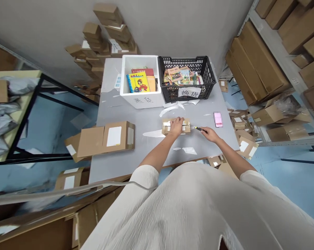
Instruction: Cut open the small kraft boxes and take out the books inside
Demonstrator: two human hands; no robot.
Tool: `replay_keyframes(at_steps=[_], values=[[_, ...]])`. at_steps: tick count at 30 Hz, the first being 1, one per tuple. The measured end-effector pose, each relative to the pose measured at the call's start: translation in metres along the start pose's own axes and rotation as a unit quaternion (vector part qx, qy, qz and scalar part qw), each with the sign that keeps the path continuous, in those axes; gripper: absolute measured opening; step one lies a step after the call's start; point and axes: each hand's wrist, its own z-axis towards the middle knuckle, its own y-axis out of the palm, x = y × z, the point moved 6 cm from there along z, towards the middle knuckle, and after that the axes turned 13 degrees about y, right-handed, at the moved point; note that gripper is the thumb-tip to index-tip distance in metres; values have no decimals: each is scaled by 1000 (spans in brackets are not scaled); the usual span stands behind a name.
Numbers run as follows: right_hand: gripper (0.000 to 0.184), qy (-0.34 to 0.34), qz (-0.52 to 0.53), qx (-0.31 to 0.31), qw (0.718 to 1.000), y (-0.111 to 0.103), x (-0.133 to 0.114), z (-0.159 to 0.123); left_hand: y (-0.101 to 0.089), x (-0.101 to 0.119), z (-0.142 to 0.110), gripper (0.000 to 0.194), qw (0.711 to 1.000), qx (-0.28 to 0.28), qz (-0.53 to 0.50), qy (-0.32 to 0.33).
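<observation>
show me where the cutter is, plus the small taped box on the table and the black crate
Cutter point(199, 129): head view, body ahead of the fingers.
Small taped box point(186, 128): head view, near its right end.
Black crate point(171, 93): head view, front wall.

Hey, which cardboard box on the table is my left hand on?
The small box near the middle of the table, under your left hand. The larger box toward the table's left end lies untouched.
</observation>
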Motion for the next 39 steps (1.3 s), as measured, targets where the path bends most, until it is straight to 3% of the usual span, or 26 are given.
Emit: replay_keyframes(at_steps=[4, 9, 19, 25, 28, 31, 35, 39], values=[[48, -25, -127, 13, 992, 5, -9, 4, 5, 1, 5, 72, 1000, -13, 13, -7], [50, -30, -184, 15, 982, 11, -14, 12, 5, 6, -1, 79, 1000, 19, 20, 9], [53, -21, -192, 31, 981, 18, -21, 19, 12, 11, -19, 81, 999, 51, 3, 2], [55, -39, -199, 42, 978, 20, -11, 17, 17, 9, -19, 85, 999, 54, 7, -5], [56, -29, -153, 90, 984, 9, 5, 22, 18, 8, -20, 85, 998, 54, 9, -8], [61, 10, -108, 169, 980, -16, 29, 26, 18, 8, -22, 84, 999, 52, 4, -3], [62, 12, -110, 149, 983, -28, 44, 28, 17, 7, -22, 78, 999, 50, -3, -9], [61, 24, -97, 125, 987, -15, 35, 34, 15, 8, -24, 72, 999, 47, -15, 3]])
